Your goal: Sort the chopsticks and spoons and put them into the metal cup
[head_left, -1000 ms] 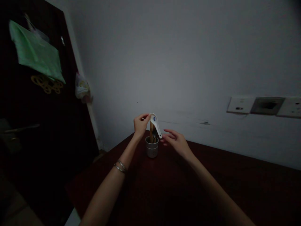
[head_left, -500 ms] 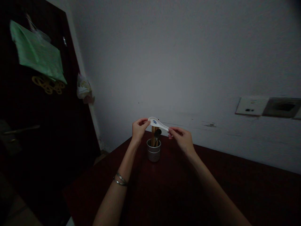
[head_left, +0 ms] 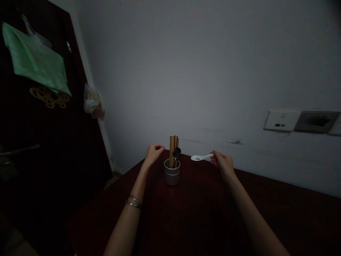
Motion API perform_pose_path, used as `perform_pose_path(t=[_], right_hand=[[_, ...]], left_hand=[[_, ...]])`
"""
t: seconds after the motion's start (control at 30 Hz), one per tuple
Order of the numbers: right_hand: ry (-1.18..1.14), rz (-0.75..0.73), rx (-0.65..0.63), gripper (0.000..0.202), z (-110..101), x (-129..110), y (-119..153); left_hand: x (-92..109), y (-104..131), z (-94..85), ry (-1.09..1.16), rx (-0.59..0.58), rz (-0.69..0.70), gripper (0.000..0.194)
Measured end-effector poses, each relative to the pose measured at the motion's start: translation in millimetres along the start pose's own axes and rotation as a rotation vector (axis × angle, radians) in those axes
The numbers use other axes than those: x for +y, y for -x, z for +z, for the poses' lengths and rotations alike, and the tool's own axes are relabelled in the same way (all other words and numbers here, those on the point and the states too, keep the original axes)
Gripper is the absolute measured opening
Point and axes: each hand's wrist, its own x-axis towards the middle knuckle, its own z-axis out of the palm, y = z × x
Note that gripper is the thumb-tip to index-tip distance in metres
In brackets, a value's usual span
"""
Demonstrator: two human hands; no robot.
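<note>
My right hand pinches the end of the handle of a white soup spoon with a small blue pattern in its bowl. The spoon is held roughly level above the table, its bowl pointing left. To the left, my left hand is raised with its thumb and fingertips drawn together and nothing visible in them. Between the two hands stands a grey metal utensil holder. Several wooden chopsticks and dark-looking metal spoons stick up out of it; their lower ends are hidden inside.
The dark red table meets a grey-white wall. Wall sockets are at the right. On the left is a dark door with a green cloth hanging on it and a plastic bag beside it.
My left hand has let go of the spoon's bowl and moved slightly left and down. My right hand has carried the spoon right and lower, away from above the holder.
</note>
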Motion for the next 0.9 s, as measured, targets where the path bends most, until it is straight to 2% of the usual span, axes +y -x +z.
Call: perform_pose_path(t=[0.2,0.33,0.57,0.8,0.9], right_hand=[[-0.072,0.160,-0.056,0.013,1,66,-9],[-0.083,0.233,-0.103,0.013,6,89,-4],[-0.079,0.268,-0.121,0.015,8,99,3],[-0.049,0.357,-0.159,0.011,14,99,7],[-0.043,0.386,-0.161,0.017,17,98,8]], left_hand=[[-20,3,12.8,-0.145,-0.200,-0.027,0.023],[-30,2,16.0,-0.183,-0.259,-0.038,0.024],[-34,4,19.8,-0.188,-0.368,-0.054,0.021],[-27,9,22.1,-0.237,-0.388,-0.062,0.020],[-21,11,24.5,-0.233,-0.411,-0.060,0.021]])
